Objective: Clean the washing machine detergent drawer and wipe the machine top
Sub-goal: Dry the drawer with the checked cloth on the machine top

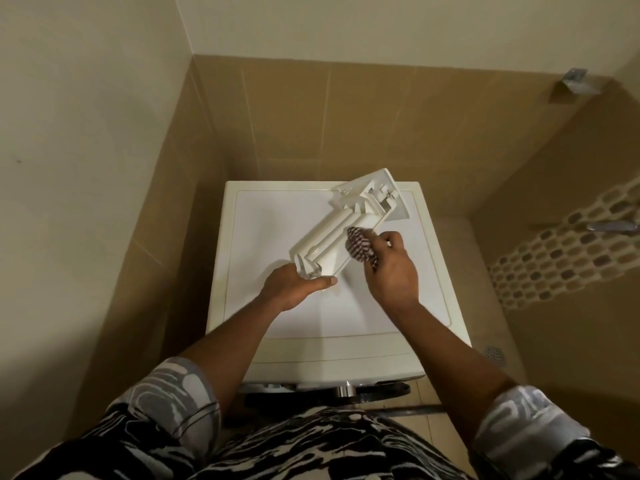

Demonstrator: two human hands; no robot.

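Observation:
The white detergent drawer [341,233] is out of the machine and lies slantwise over the washing machine top [277,220], its front panel pointing to the far right corner. My left hand [298,284] grips the drawer's near end, thumb stretched along its lower edge. My right hand [389,268] holds a bunched dark-and-white striped cloth [360,247] pressed against the drawer's right side, about midway along it. The cloth hides part of that side.
The machine stands in a corner between a cream wall on the left and tan tiled walls behind and to the right. A floor drain [494,354] lies right of the machine. The dark door rim [325,389] shows below the front edge.

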